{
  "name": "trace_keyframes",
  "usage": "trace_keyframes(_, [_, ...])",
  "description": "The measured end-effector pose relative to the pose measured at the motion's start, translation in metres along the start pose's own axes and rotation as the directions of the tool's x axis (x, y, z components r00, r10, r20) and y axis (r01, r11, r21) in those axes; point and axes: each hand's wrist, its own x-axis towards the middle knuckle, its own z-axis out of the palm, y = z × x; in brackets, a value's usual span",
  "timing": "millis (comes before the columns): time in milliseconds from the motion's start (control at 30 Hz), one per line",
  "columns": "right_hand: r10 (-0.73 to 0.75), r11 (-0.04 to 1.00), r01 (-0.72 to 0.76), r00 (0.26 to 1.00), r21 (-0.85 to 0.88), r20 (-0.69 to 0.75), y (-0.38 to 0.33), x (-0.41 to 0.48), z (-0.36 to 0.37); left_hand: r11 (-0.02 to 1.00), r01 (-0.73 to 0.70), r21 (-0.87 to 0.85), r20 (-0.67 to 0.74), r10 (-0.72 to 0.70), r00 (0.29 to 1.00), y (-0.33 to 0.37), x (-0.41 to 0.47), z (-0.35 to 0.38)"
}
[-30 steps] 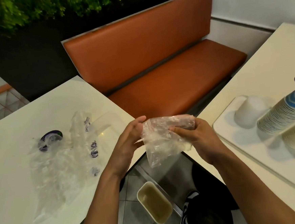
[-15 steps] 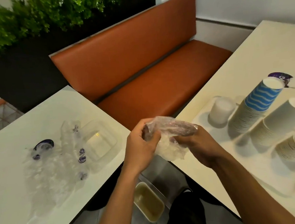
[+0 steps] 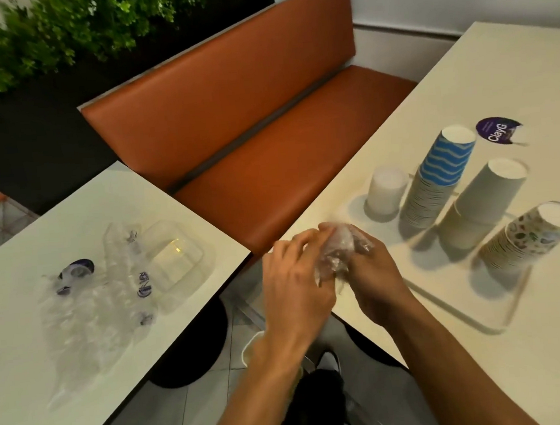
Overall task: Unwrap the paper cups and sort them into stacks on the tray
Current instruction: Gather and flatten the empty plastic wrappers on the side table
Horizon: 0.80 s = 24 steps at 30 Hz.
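L hand (image 3: pixel 294 288) & R hand (image 3: pixel 374 278) are both pinching the clear plastic wrapper (image 3: pixel 338 251), crumpling it small just left of the tray (image 3: pixel 501 315) (prob. for binning). 4 cup stacks (image 3: pixel 437 180) are sitting rim-down on the tray, so unwrapping looks done.

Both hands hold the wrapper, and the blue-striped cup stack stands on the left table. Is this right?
No: the head view shows the blue-striped cup stack on the tray, on the right table. Left hand and right hand do hold the wrapper.
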Motion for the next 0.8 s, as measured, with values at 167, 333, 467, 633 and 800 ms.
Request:
trace_keyframes(167, [0.197,0.933,-0.199,0.98,0.301,0.035,-0.01,-0.014,-0.012,0.998,0.046,-0.042,0.128,-0.04,0.991,0.032,-0.022,-0.011])
trace_keyframes(333, [0.274,0.891,-0.31,0.95,0.331,0.15,-0.015,-0.024,-0.021,1.0,0.027,0.006,0.333,-0.028,0.943,0.048,-0.033,-0.028])
trace_keyframes(467, [0.235,0.933,-0.258,0.965,0.251,0.119,-0.015,-0.026,-0.02,0.975,0.155,-0.161,0.4,-0.079,0.913,0.047,-0.034,-0.044])
trace_keyframes(633, [0.288,0.884,-0.313,0.95,0.347,0.125,-0.013,-0.031,-0.007,0.806,0.427,-0.411,0.225,-0.364,0.904,0.021,-0.036,-0.05])
trace_keyframes(800, [0.299,0.922,-0.323,0.944,0.212,0.139,0.007,-0.033,0.014,0.675,0.556,-0.486,0.433,-0.367,0.823,-0.018,-0.049,-0.053])
